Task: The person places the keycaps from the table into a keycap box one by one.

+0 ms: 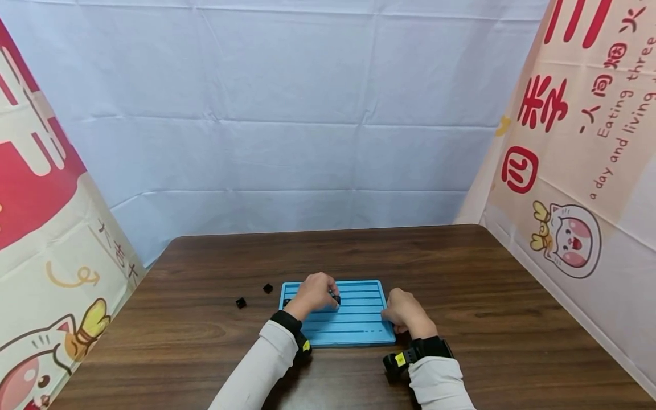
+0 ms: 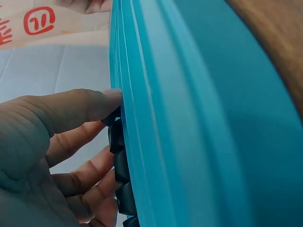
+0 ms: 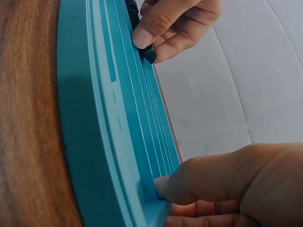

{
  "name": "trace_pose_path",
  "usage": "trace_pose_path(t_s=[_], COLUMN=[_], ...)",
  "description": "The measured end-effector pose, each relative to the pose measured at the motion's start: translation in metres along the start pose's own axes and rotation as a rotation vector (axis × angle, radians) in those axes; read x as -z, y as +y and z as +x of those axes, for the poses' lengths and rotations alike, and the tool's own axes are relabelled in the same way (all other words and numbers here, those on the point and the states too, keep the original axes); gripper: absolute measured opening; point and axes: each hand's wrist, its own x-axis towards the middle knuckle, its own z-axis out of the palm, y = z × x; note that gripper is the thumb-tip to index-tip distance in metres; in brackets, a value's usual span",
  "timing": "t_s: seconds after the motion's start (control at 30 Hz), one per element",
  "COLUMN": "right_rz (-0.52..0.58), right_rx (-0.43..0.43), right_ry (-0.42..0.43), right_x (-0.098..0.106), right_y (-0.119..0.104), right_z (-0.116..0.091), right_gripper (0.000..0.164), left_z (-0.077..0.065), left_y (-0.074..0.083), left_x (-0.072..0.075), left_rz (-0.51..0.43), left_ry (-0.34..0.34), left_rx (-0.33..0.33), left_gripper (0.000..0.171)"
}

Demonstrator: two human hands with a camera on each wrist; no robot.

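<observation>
A blue ridged tray [image 1: 353,329] lies on the table. Over its upper left part is my left hand [image 1: 314,295], which pinches a small black block [image 3: 149,54] between thumb and fingers at one of the grooves. In the left wrist view, several more black blocks [image 2: 122,166] stand in a row behind the held one, along the same groove. My right hand [image 1: 407,313] grips the tray's right edge. Its thumb [image 3: 177,185] presses inside the rim, with the other fingers outside. The left hand covers much of the row in the head view.
Two loose black blocks, a nearer block [image 1: 241,303] and a farther block [image 1: 268,288], lie on the brown wooden table [image 1: 179,336] left of the tray. A pale cloth [image 1: 287,142] hangs behind the table, with printed cloths at both sides.
</observation>
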Motion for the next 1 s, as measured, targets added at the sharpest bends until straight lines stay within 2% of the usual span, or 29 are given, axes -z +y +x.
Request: trace_pose_path(t_s=[0.23,0.73,1.0], right_rz=[0.003,0.015,0.012], right_rx=[-0.005,0.007,0.016], right_ry=[-0.003,0.001,-0.005], right_x=[-0.0008,0.0,0.0011], right_y=[-0.0007,0.0021,0.0016], right_z=[0.0001,-0.0002,-0.0011], right_gripper=[0.044,0.044,0.044], left_z=[-0.0016,-0.0007,-0.0016], left_y=[0.0002,0.0021,0.0023], left_x=[-0.0009,-0.0005,0.0016], left_rz=[0.025,0.065,0.054], left_ry=[-0.003,-0.026,-0.036], left_rx=[0.019,0.003,0.003], left_gripper=[0.016,0.015,0.014])
